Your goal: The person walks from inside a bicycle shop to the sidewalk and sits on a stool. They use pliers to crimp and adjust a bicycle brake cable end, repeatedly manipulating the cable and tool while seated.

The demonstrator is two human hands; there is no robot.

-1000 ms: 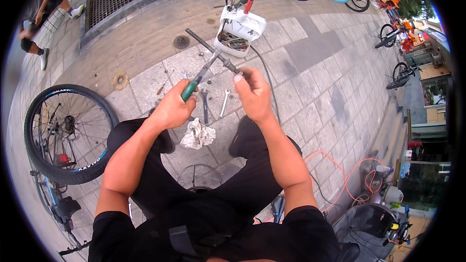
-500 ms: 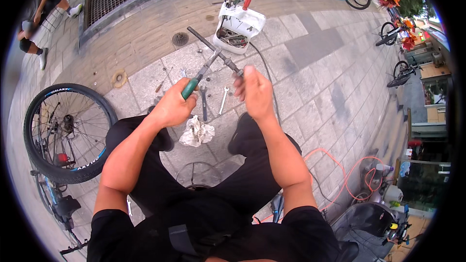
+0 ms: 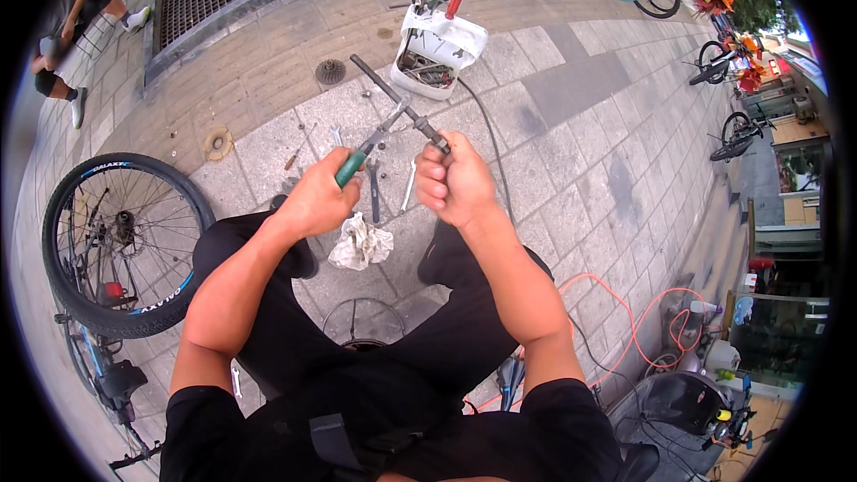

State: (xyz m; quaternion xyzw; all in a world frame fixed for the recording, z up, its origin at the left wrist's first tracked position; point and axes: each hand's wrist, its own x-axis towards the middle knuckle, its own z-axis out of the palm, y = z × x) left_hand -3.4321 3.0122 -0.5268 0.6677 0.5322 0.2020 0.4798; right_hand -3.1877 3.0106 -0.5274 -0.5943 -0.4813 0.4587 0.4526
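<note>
Gripping a tool (image 3: pixel 352 167) by its green handle, the left hand (image 3: pixel 320 198) is closed, fingers wrapped round and thumb side up along the grip. It is on the wearer's side of the white box (image 3: pixel 435 54) and to its left. The tool's metal tip reaches from that fist toward the box and meets a rod (image 3: pixel 378 81) near its middle.

The rod slants across below the box: its far end is to the box's left, well beyond the left hand, and its near end is straight below the box, in the right hand (image 3: pixel 461 183). That hand is curled shut, thumb and fingers pinching the rod's end, with most of the rod outside the grasp, up and to the left of it.

Left of the box lies a sprocket (image 3: pixel 330 71). Below the box, past the rod, are a dark wrench (image 3: pixel 375 193), a silver wrench (image 3: pixel 409 187) partly behind the right hand, and crumpled paper (image 3: pixel 361 244). A wheel (image 3: pixel 201 201) is far to the box's lower left, and a dark cable (image 3: pixel 494 131) runs down from the box's right side.
</note>
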